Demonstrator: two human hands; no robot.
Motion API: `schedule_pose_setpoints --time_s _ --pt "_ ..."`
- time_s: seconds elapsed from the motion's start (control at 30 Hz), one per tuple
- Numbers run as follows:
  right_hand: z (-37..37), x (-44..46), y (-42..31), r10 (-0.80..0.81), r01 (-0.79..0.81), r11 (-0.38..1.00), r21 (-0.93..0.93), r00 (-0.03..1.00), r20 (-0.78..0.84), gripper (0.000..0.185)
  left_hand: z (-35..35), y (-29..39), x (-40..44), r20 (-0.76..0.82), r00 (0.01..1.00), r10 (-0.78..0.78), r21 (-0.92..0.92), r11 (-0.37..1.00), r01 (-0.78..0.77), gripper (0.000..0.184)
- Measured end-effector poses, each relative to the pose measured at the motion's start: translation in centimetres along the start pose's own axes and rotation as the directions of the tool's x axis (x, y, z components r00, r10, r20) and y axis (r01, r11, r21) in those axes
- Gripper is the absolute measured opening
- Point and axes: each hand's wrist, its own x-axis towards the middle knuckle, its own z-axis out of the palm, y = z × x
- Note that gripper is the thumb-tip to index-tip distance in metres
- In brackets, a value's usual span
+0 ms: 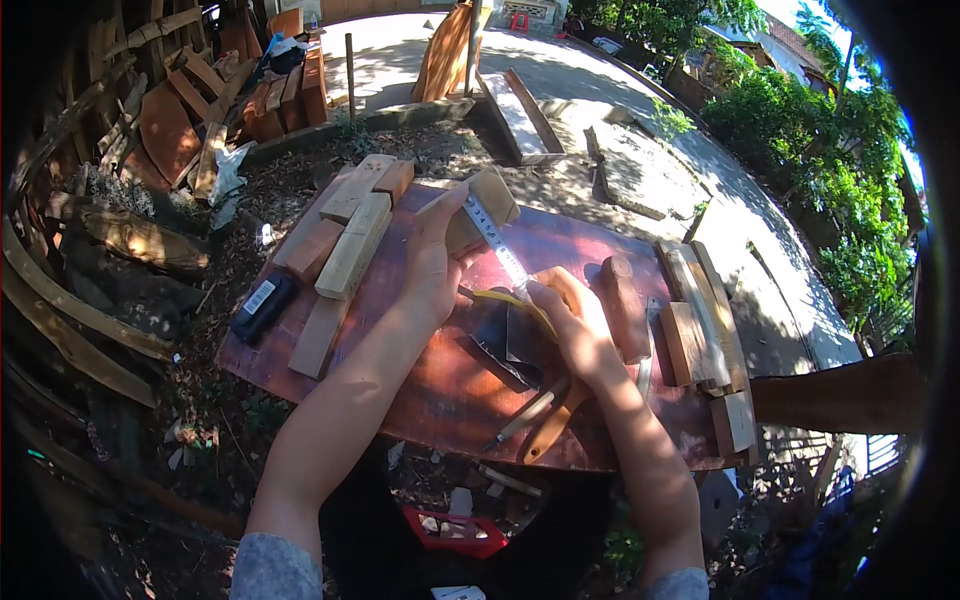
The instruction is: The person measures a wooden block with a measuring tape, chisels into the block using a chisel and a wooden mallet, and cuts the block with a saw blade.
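Observation:
My left hand [440, 255] grips a small pale wooden block [490, 198], held up above the board. Along the block lies a white measuring tape [496, 243] with printed numbers, its far end at the left fingers. My right hand [572, 312] pinches the tape's near end, its fingers closed. A curved yellow strip [512, 298] runs beneath the right fingers; whether it belongs to the tape I cannot tell. Dark sheets [508, 345] lie below the hands. Near my right wrist rest a tool with an orange-brown wooden handle [556, 428] and a slim tool [522, 418].
The reddish board [420, 400] carries wooden blocks [355, 245] on the left, more wood pieces [690, 340] on the right, a rounded brown block [625, 310] and a black labelled object [265, 308]. Stacked planks [290, 100] and a wooden trough [520, 115] stand beyond.

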Motion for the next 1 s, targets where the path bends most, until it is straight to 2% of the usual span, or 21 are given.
schedule_pose_setpoints --time_s 0.23,0.83,1.0 --pt "0.0 0.0 -0.2 0.013 -0.013 0.999 -0.051 1.000 -0.005 0.026 -0.2 -0.1 0.2 0.007 1.000 -0.010 -0.006 1.000 0.010 0.061" --pt "-0.1 0.1 0.4 0.013 -0.013 1.000 0.005 1.000 -0.003 0.025 0.0 0.0 0.0 0.021 1.000 -0.010 -0.011 1.000 0.010 0.063" --pt "-0.8 0.3 1.1 -0.019 0.017 0.994 -0.108 1.000 -0.018 0.024 -0.3 -0.2 0.3 0.099 0.995 -0.018 -0.006 1.000 0.019 0.059"
